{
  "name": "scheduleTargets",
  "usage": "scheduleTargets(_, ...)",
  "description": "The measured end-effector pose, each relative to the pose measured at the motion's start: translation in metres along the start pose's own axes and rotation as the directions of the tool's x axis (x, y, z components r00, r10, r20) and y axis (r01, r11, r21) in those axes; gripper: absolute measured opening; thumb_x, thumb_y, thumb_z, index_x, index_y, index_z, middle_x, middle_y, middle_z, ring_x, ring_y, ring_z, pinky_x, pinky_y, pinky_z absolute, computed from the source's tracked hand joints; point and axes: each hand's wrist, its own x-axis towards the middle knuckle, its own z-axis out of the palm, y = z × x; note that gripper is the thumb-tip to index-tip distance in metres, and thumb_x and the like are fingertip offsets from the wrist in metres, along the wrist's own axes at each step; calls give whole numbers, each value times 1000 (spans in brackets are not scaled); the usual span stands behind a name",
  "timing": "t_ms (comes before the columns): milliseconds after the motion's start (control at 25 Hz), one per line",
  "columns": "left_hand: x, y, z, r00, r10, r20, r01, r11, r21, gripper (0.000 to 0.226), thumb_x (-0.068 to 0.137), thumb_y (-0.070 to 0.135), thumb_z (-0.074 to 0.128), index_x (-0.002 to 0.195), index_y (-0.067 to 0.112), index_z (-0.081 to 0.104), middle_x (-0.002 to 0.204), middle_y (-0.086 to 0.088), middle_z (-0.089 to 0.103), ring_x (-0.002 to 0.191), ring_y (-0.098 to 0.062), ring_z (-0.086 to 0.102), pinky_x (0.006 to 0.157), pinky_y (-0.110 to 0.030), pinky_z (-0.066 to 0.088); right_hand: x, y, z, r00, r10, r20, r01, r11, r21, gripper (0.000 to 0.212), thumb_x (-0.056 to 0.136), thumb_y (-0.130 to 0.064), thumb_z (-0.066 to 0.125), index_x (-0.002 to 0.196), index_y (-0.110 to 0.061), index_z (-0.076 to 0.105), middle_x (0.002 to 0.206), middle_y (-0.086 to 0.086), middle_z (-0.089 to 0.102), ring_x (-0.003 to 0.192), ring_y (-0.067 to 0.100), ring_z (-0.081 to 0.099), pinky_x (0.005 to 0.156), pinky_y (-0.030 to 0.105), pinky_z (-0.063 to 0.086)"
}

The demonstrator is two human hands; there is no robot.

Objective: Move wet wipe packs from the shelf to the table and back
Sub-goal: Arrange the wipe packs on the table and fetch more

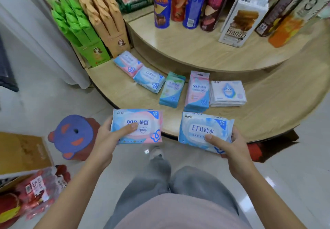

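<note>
Clamping a pink-and-blue wipe pack (137, 126) in the left grip (107, 135), thumb on top, fingers under its edge. Clamping a blue EDI wipe pack (205, 130) in the right grip (230, 144) likewise (both in the air, at the rim of the lower shelf tier (267, 112)). Beyond, flat on that tier, 5 more pack stacks (197, 90). Farthest, upright on the upper tier (178, 46), chip cans (160, 3)

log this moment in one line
left hand: holds pink 999 wipe pack | right hand: holds blue EDI wipe pack | lower shelf: more packs
</note>
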Motion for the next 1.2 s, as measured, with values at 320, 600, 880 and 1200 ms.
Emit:
scheduleTargets(320,95,72,-23,997,78,-9,-77,996,47,49,59,19,82,105,16,64,96,4,75,83,-13,71,65,-23,56,66,-24,60,999,19,27,-18,1000,-18,62,55,-18,85,112,-15,60,104,4,73,96,22,70,76,35,58)
scheduleTargets(600,154,87,-31,999,-9,-31,10,999,39,37,65,14,80,99,17,65,85,6,75,72,-9,71,57,-19,53,128,-44,92,997,42,65,-39,998,-51,60,57,-17,88,110,-14,60,104,4,73,96,23,70,80,38,57)
scheduleTargets(880,284,124,-54,993,-87,76,71,977,200,29,77,11,73,102,19,61,79,11,73,64,-2,69,53,-17,52,194,-28,172,989,128,-73,-122,990,71,48,69,-11,80,113,-12,62,106,6,73,99,27,69,86,46,56)
scheduleTargets(1200,379,129,-42,934,-214,286,87,913,399,32,77,15,74,106,19,62,87,10,74,72,-2,70,58,-17,52,247,-5,218,931,284,-228,-228,943,242,42,75,-13,76,115,-10,63,108,8,72,97,25,69,83,43,57)
